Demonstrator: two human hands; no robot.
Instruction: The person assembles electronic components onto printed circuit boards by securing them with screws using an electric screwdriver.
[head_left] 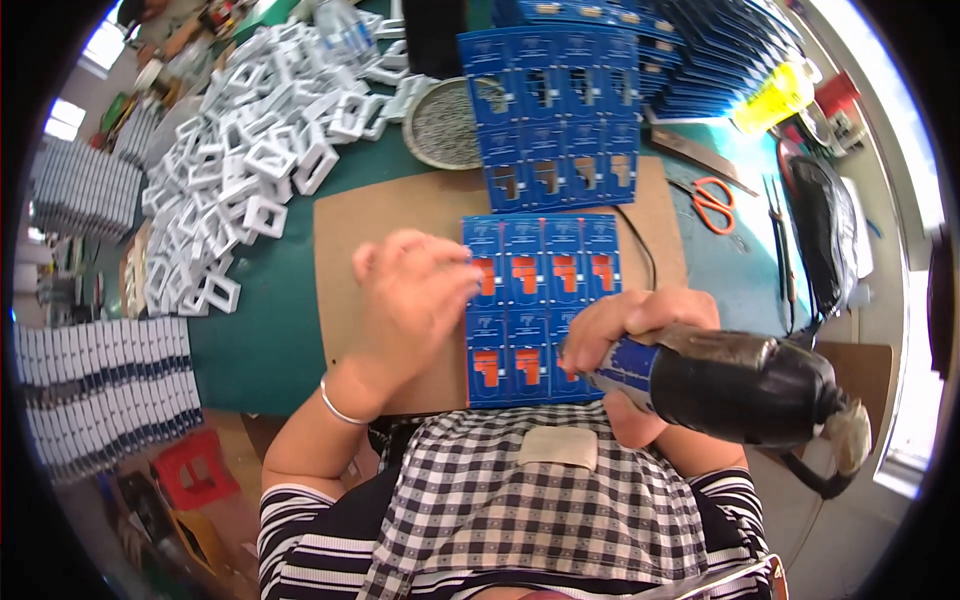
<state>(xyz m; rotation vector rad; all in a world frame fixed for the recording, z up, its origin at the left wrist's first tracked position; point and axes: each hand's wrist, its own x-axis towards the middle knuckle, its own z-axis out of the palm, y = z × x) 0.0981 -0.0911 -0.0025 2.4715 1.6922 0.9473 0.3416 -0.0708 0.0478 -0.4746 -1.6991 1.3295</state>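
Observation:
A blue panel (535, 330) with two rows of cut-outs lies before me, orange showing in its openings. My right hand (640, 325) is wrapped round a black power screwdriver (745, 385) with a blue label, held almost level over the panel's lower right. Its tip is hidden behind my fingers. At the panel's left edge is my left hand (410, 300), slightly blurred, its fingers bent and drawn together near an upper orange opening. Anything between those fingertips is too small to make out. Beneath the panel lies a brown board (380, 210).
White rectangular frames (260, 150) heap up at the far left. Beyond the panel stand a round dish (445, 125) of small metal pieces and another blue panel (560, 110). Orange-handled scissors (713, 205) lie right. Stacked white-edged pieces (110, 380) fill the left side.

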